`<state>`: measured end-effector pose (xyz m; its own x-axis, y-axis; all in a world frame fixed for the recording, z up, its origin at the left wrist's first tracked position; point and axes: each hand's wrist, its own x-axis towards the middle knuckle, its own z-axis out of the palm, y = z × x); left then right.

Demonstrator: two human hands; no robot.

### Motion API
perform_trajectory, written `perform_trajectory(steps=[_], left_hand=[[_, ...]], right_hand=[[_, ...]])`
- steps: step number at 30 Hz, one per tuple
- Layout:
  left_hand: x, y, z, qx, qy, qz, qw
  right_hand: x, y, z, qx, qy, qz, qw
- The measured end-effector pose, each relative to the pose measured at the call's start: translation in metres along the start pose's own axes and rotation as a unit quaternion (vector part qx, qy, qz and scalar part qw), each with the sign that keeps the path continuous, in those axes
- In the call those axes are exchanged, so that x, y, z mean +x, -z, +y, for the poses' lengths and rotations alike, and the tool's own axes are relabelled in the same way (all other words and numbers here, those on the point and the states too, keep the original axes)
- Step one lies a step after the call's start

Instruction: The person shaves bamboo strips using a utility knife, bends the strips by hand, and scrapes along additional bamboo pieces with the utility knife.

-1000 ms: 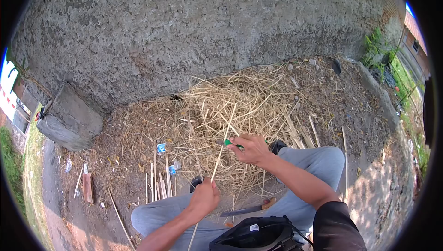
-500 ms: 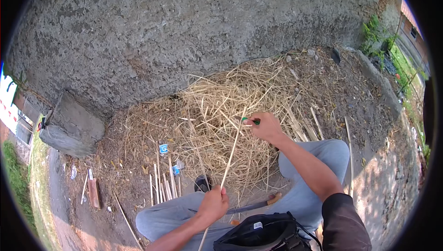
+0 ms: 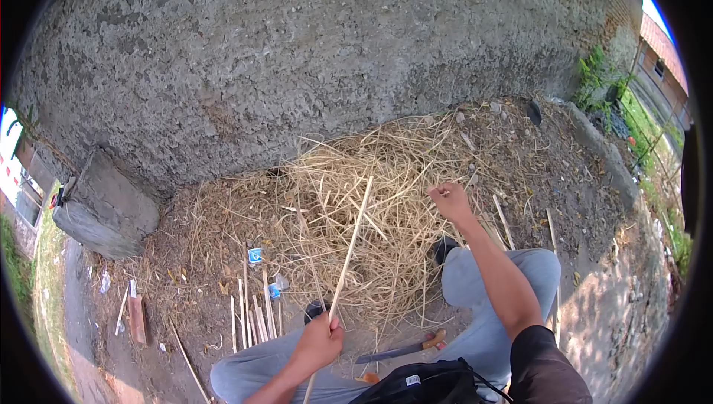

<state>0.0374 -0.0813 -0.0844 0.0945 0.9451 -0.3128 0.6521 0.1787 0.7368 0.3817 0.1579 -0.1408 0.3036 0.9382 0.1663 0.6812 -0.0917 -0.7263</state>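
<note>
My left hand (image 3: 319,341) is wrapped round a long, pale bamboo strip (image 3: 349,255). The strip slants up and away from me, its far end over a heap of thin shavings (image 3: 401,174). Off to the right of the strip and apart from it, my right hand (image 3: 451,202) is closed in the air near the heap's right side. Whatever its curled fingers hold is hidden. A large knife (image 3: 401,349) with a wooden handle lies between my legs, in front of a black bag (image 3: 416,389).
Several cut strips (image 3: 252,311) lie beside my left knee, near a blue-and-white packet (image 3: 255,255). A rough grey wall (image 3: 334,55) rises behind the heap. At far left stands a concrete block (image 3: 111,203); a reddish-brown piece (image 3: 137,318) lies on the ground below it.
My right hand has moved right, away from the strip; the green-handled tool that showed in it is out of sight. The strip's far end has shifted left, with my left hand moving lower left.
</note>
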Motion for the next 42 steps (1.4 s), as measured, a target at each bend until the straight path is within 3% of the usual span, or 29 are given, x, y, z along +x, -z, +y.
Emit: perform_trajectory(steps=[2, 3, 4, 5, 6, 7, 9, 11, 13, 15, 17, 19, 21, 25, 30, 42], left_hand=[[0.014, 0.008, 0.004, -0.043, -0.008, -0.027, 0.999], [0.018, 0.013, 0.005, -0.077, -0.018, -0.057, 0.995], [0.022, 0.015, 0.011, -0.175, 0.017, -0.103, 0.979], [0.022, 0.019, 0.018, -0.174, 0.015, -0.098, 0.98], [0.02, 0.028, 0.037, -0.263, 0.077, -0.144, 0.951], [0.019, 0.034, 0.048, -0.349, 0.136, -0.19, 0.908], [0.022, 0.034, 0.046, -0.378, 0.124, -0.219, 0.891], [0.024, 0.035, 0.047, -0.406, 0.111, -0.232, 0.877], [0.025, 0.034, 0.045, -0.413, 0.093, -0.24, 0.873], [0.026, 0.033, 0.047, -0.419, 0.077, -0.252, 0.869], [0.027, 0.032, 0.048, -0.435, 0.074, -0.274, 0.855], [0.029, 0.029, 0.047, -0.442, 0.073, -0.287, 0.847], [0.026, 0.026, 0.046, -0.449, 0.086, -0.304, 0.836], [0.025, 0.019, 0.047, -0.455, 0.096, -0.335, 0.82], [0.028, 0.012, 0.048, -0.44, 0.116, -0.353, 0.818], [0.032, -0.005, 0.051, -0.453, 0.127, -0.312, 0.825]], right_hand=[[-0.018, -0.006, -0.032, 0.175, -0.131, -0.163, 0.962], [-0.027, -0.007, -0.046, 0.261, -0.195, -0.24, 0.914], [-0.033, -0.005, -0.057, 0.263, -0.189, -0.241, 0.915], [-0.039, -0.001, -0.068, 0.357, -0.248, -0.264, 0.861], [-0.043, 0.006, -0.077, 0.444, -0.302, -0.283, 0.794], [-0.045, 0.014, -0.084, 0.445, -0.297, -0.283, 0.796], [-0.052, 0.032, -0.097, 0.561, -0.297, -0.299, 0.713], [-0.062, 0.054, -0.119, 0.552, -0.274, -0.282, 0.736], [-0.069, 0.069, -0.127, 0.447, -0.155, -0.329, 0.817], [-0.075, 0.077, -0.132, 0.416, -0.146, -0.317, 0.84], [-0.08, 0.078, -0.129, 0.325, -0.072, -0.291, 0.897], [-0.072, 0.068, -0.116, 0.329, -0.103, -0.29, 0.893], [-0.07, 0.058, -0.107, 0.476, -0.206, -0.242, 0.82], [-0.078, 0.052, -0.11, 0.447, -0.109, -0.207, 0.863], [-0.089, 0.036, -0.105, 0.515, -0.138, -0.205, 0.821], [-0.085, 0.031, -0.093, 0.508, -0.144, -0.182, 0.829]])
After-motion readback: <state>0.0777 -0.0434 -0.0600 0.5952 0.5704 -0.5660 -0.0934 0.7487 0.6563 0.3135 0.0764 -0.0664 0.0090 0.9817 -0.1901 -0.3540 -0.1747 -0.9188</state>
